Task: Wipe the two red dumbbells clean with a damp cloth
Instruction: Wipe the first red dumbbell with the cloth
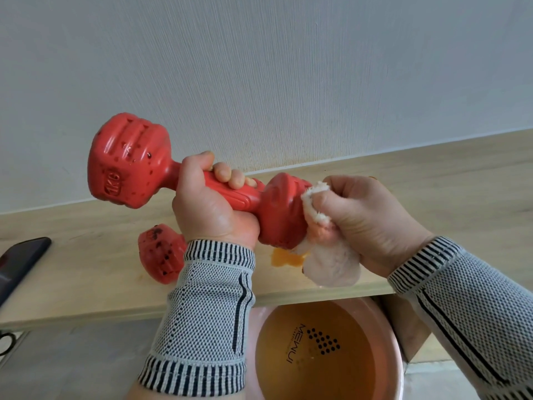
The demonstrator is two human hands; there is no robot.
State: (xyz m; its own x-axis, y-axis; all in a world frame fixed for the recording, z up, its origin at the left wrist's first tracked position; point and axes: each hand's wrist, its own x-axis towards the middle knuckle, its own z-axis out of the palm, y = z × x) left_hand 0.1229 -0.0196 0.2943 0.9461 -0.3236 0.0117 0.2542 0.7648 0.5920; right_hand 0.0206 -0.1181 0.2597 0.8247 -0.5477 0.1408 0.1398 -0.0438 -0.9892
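Cloth pressed to the near head of the raised 1KG dumbbell, second dumbbell half hidden on the shelf.

Nearest, a pink basin (396, 336) of orange-tinted water sat cut off by the bottom edge, its printing partly legible. Above it the left hand (213, 206) was clamped round the handle of the red dumbbell (129, 166), held off the wooden shelf (86, 284); the right hand (366, 217) was closed on a damp whitish cloth (331, 267) pushed against that head. The second red dumbbell (161, 255) lay on the shelf, mostly behind the left wrist. A dark phone (20, 264) was clipped at the left edge. Orange smear (285, 257) under the cloth: hard to identify.
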